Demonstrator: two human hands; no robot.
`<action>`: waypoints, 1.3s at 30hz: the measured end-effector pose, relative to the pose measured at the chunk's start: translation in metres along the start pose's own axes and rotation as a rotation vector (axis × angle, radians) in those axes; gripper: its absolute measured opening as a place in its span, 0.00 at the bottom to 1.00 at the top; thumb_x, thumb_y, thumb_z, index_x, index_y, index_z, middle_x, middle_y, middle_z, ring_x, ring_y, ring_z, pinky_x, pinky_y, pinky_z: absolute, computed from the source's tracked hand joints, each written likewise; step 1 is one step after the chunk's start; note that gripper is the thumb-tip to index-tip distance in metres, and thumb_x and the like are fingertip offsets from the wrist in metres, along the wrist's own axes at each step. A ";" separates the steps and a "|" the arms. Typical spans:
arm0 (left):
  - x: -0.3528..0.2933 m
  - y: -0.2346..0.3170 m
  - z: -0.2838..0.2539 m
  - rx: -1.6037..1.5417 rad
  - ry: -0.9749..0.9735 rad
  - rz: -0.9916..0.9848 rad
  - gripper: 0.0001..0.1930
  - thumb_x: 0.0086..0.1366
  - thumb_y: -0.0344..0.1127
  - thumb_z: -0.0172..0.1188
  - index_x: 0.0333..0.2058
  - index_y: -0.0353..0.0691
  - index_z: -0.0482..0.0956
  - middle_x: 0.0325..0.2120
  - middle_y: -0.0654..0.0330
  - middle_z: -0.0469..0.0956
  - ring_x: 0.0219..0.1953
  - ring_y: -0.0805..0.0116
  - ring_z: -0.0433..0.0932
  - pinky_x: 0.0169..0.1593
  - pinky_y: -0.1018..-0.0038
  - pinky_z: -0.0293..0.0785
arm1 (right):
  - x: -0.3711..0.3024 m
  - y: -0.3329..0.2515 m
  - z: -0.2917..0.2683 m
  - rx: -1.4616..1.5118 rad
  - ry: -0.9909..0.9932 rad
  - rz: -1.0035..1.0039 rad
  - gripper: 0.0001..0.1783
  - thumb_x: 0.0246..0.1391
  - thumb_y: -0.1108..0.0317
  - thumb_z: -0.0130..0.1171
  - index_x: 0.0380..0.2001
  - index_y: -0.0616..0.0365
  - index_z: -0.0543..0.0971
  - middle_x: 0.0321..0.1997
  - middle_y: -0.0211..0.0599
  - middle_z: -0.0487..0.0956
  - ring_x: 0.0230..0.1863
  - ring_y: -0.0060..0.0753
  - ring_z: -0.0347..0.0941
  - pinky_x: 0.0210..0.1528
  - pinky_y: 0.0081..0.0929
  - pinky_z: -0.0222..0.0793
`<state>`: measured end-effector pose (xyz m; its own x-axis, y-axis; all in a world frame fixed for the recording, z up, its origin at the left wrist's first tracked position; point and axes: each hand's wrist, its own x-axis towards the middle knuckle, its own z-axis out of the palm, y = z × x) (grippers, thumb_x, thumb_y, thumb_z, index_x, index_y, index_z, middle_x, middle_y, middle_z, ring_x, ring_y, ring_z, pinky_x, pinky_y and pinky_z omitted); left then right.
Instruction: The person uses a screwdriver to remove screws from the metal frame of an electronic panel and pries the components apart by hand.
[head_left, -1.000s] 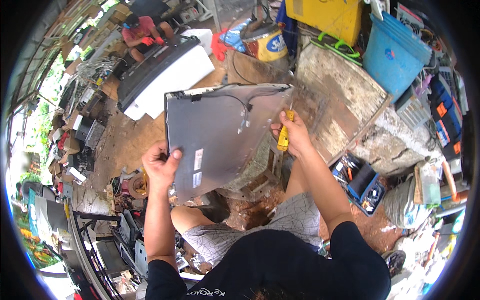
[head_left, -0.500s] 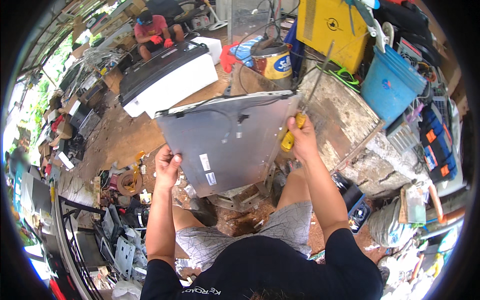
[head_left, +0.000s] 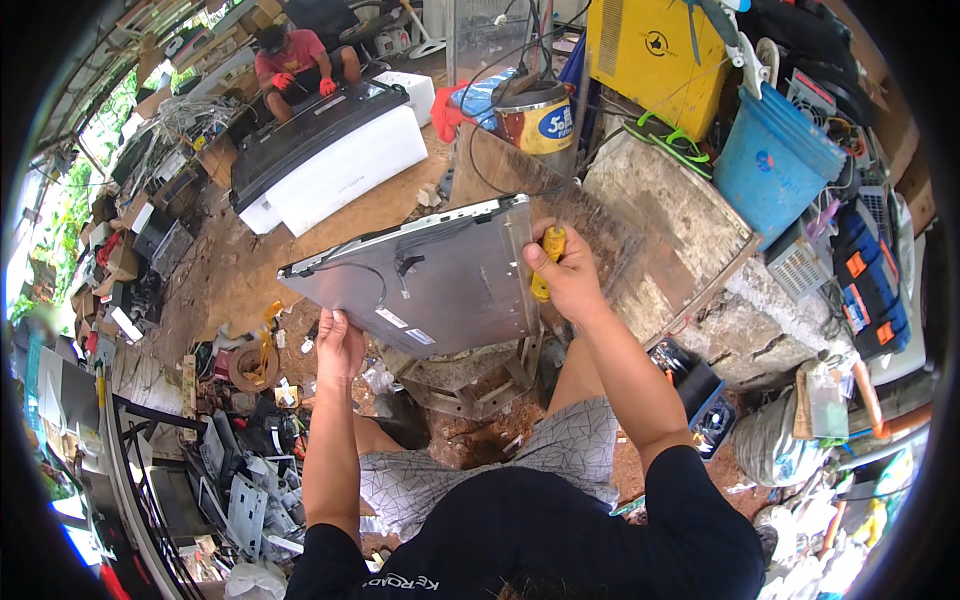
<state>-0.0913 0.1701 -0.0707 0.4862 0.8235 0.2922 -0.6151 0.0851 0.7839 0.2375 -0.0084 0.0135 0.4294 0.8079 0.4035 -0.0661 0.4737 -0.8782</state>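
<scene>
A flat grey metal-backed display panel (head_left: pixel 450 280) is held tilted in front of me, with thin black cables along its far edge and white labels on its back. My left hand (head_left: pixel 340 347) grips its near left edge, thumb on the back face. My right hand (head_left: pixel 570 275) is closed around a yellow-handled screwdriver (head_left: pixel 549 262) at the panel's right edge. Its thumb lies against that edge; whether the fingers also clamp the panel is hidden. Under the panel stands a low metal-framed stand (head_left: pixel 470 385), partly covered.
Ahead lies a large white and black appliance (head_left: pixel 350 165), with a person in red gloves (head_left: pixel 300 75) behind it. At right are a wooden board (head_left: pixel 670 230), a blue bucket (head_left: pixel 775 165), a yellow machine (head_left: pixel 650 60) and a paint can (head_left: pixel 535 120). Scrap parts (head_left: pixel 250 500) crowd the left.
The panel has shifted left and nearer the stand, tipping flatter so its back looks foreshortened. Both hands moved with it, and the screwdriver has come left with my right hand.
</scene>
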 end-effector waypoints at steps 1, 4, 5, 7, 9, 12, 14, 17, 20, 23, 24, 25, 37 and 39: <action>0.000 -0.004 -0.002 -0.017 0.010 0.001 0.26 0.70 0.43 0.63 0.63 0.45 0.70 0.64 0.61 0.70 0.67 0.61 0.65 0.72 0.58 0.56 | 0.000 0.001 0.003 -0.012 0.005 0.019 0.13 0.62 0.65 0.68 0.42 0.57 0.75 0.35 0.20 0.74 0.36 0.14 0.67 0.40 0.19 0.66; -0.003 -0.010 -0.006 -0.053 0.038 -0.003 0.29 0.70 0.48 0.61 0.65 0.44 0.66 0.67 0.61 0.67 0.69 0.59 0.63 0.73 0.56 0.53 | -0.002 0.004 0.013 -0.058 -0.011 0.027 0.12 0.61 0.67 0.68 0.42 0.58 0.76 0.35 0.21 0.74 0.36 0.15 0.67 0.40 0.19 0.67; -0.004 -0.012 -0.007 -0.063 0.049 -0.004 0.31 0.70 0.51 0.60 0.66 0.43 0.65 0.67 0.60 0.66 0.69 0.58 0.62 0.73 0.56 0.52 | -0.002 0.005 0.016 -0.089 -0.020 0.021 0.12 0.61 0.67 0.68 0.42 0.59 0.76 0.35 0.21 0.75 0.36 0.15 0.68 0.39 0.19 0.68; -0.008 -0.014 -0.009 -0.080 0.042 -0.014 0.32 0.70 0.53 0.59 0.67 0.45 0.65 0.68 0.60 0.66 0.70 0.57 0.62 0.74 0.54 0.52 | -0.003 0.006 0.024 -0.146 -0.024 0.019 0.12 0.61 0.67 0.68 0.43 0.59 0.76 0.34 0.22 0.75 0.35 0.15 0.68 0.39 0.19 0.68; -0.011 -0.015 -0.009 -0.110 0.035 -0.004 0.34 0.70 0.56 0.58 0.68 0.46 0.63 0.68 0.60 0.65 0.71 0.56 0.61 0.74 0.52 0.52 | -0.004 0.005 0.034 -0.176 -0.026 0.013 0.12 0.61 0.67 0.68 0.43 0.60 0.77 0.33 0.22 0.75 0.35 0.15 0.69 0.39 0.19 0.68; -0.015 -0.012 -0.009 -0.161 0.059 0.027 0.40 0.68 0.63 0.56 0.70 0.46 0.61 0.70 0.60 0.63 0.72 0.54 0.59 0.74 0.51 0.50 | 0.000 -0.003 0.052 -0.173 -0.047 0.092 0.14 0.61 0.62 0.69 0.42 0.58 0.77 0.34 0.22 0.76 0.35 0.17 0.70 0.40 0.21 0.68; -0.018 -0.008 -0.007 -0.185 0.131 0.021 0.45 0.65 0.70 0.55 0.71 0.46 0.59 0.71 0.60 0.61 0.73 0.53 0.57 0.75 0.50 0.49 | 0.004 -0.013 0.067 -0.287 -0.071 0.018 0.14 0.60 0.63 0.69 0.41 0.59 0.78 0.33 0.25 0.77 0.34 0.18 0.71 0.40 0.23 0.69; -0.022 -0.007 0.003 -0.444 0.269 -0.007 0.52 0.59 0.79 0.51 0.72 0.47 0.59 0.72 0.60 0.60 0.74 0.53 0.55 0.75 0.49 0.47 | 0.020 -0.034 0.086 -0.451 -0.153 -0.028 0.14 0.57 0.64 0.70 0.40 0.60 0.78 0.31 0.31 0.79 0.34 0.22 0.73 0.40 0.25 0.71; -0.028 -0.025 0.022 -0.510 0.433 -0.013 0.56 0.56 0.86 0.42 0.72 0.50 0.59 0.72 0.59 0.59 0.73 0.51 0.55 0.75 0.47 0.47 | 0.036 -0.051 0.108 -0.582 -0.278 -0.085 0.15 0.56 0.64 0.70 0.41 0.60 0.79 0.31 0.39 0.81 0.33 0.32 0.76 0.40 0.30 0.72; -0.031 -0.054 0.038 -0.581 0.441 -0.078 0.55 0.59 0.85 0.34 0.72 0.48 0.59 0.72 0.57 0.58 0.74 0.49 0.54 0.75 0.46 0.47 | 0.046 -0.053 0.129 -0.742 -0.431 -0.141 0.15 0.56 0.63 0.69 0.41 0.59 0.79 0.32 0.45 0.81 0.33 0.45 0.78 0.39 0.36 0.72; -0.036 -0.066 0.042 -0.630 0.366 -0.082 0.54 0.60 0.83 0.33 0.72 0.47 0.58 0.72 0.57 0.57 0.74 0.49 0.54 0.75 0.46 0.48 | 0.047 -0.050 0.135 -0.795 -0.487 -0.192 0.15 0.56 0.63 0.69 0.41 0.59 0.79 0.32 0.47 0.81 0.34 0.50 0.79 0.39 0.38 0.72; -0.040 -0.078 0.046 -0.593 0.438 -0.139 0.53 0.61 0.82 0.32 0.72 0.46 0.57 0.72 0.56 0.57 0.74 0.48 0.53 0.75 0.46 0.49 | 0.046 -0.045 0.141 -0.854 -0.526 -0.166 0.15 0.55 0.62 0.69 0.42 0.58 0.79 0.33 0.48 0.81 0.35 0.52 0.78 0.39 0.40 0.72; -0.091 -0.213 0.032 -0.993 0.633 -0.375 0.52 0.59 0.79 0.42 0.70 0.42 0.60 0.67 0.51 0.63 0.66 0.48 0.65 0.68 0.50 0.64 | 0.017 0.022 0.149 -1.124 -0.796 -0.210 0.15 0.54 0.60 0.67 0.41 0.54 0.79 0.39 0.44 0.82 0.46 0.53 0.79 0.45 0.48 0.74; -0.097 -0.219 0.024 -1.001 0.596 -0.392 0.52 0.60 0.79 0.41 0.70 0.42 0.60 0.66 0.50 0.64 0.65 0.47 0.66 0.67 0.48 0.65 | 0.010 0.034 0.155 -1.097 -0.811 -0.260 0.13 0.54 0.60 0.67 0.39 0.53 0.78 0.40 0.42 0.83 0.46 0.51 0.79 0.45 0.47 0.74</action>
<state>0.0110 0.0583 -0.2577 0.5473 0.7505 -0.3703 -0.8239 0.5609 -0.0809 0.0997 0.0703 0.0274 -0.3424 0.8944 0.2878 0.8298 0.4315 -0.3539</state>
